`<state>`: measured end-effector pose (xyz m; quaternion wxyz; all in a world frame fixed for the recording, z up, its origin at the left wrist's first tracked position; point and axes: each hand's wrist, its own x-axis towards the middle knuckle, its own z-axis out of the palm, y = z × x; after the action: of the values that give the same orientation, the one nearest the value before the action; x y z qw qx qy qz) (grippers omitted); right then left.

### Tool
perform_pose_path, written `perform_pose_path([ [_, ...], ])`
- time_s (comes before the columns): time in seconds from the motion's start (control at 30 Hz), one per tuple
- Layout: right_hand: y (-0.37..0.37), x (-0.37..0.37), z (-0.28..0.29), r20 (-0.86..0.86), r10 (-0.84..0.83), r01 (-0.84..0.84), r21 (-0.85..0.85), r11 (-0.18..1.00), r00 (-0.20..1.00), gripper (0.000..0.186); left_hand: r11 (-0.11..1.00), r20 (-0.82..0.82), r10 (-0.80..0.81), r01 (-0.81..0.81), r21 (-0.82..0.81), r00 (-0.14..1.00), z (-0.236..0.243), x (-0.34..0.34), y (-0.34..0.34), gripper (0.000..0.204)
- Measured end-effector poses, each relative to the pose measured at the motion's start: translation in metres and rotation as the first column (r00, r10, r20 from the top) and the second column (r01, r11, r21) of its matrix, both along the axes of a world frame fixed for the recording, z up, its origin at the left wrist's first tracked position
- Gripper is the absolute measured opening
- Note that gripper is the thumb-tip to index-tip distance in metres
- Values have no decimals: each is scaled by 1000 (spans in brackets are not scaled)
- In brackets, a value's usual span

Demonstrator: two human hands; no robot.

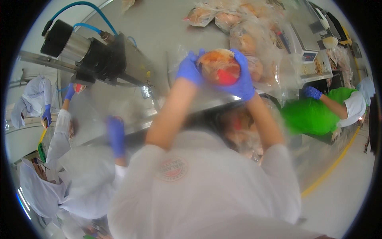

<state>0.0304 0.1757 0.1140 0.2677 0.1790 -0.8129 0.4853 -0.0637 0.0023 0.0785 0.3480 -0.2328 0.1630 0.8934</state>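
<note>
Between my two blue-gloved hands is a round, orange-brown piece of bagged meat (218, 63) with a red patch on its lower side. It looks like a whole bird, but its exact kind is unclear. My left hand (191, 68) is closed against its left side, the fingers partly hidden behind it. Wrapped round the right side and underneath is my right hand (243, 79). The meat is held up over the near part of the metal table (167, 24). Just beyond my right hand lie several similar pieces in clear bags (243, 38).
A black and steel clipping machine (95, 55) with blue air hoses stands at left. A scale (304, 47) is at right. Bagged pieces (242, 127) lie below the table edge. Co-workers in white work at left; one in a green apron (314, 113) stands at right.
</note>
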Motion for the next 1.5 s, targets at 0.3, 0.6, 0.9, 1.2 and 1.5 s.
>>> perform_pose_path([
  [0.3,-60,11,6,293,521,133,-937,322,802,75,727,-781,-365,-370,-579,506,22,42,-52,28],
  [0.6,-134,9,-74,372,784,345,-913,216,496,59,237,-490,-582,-441,-865,648,-8,106,-178,17],
  [0.9,-177,-57,-84,580,630,302,-812,499,516,72,374,-527,93,-520,-768,845,-79,52,-226,22],
  [1.2,-182,-26,-127,537,577,219,-820,529,616,69,53,-505,-44,-503,-863,862,-83,67,-214,28],
  [1.5,-189,-38,-140,356,810,310,-923,228,466,56,156,-443,-154,-421,-894,883,-62,65,-224,28],
])
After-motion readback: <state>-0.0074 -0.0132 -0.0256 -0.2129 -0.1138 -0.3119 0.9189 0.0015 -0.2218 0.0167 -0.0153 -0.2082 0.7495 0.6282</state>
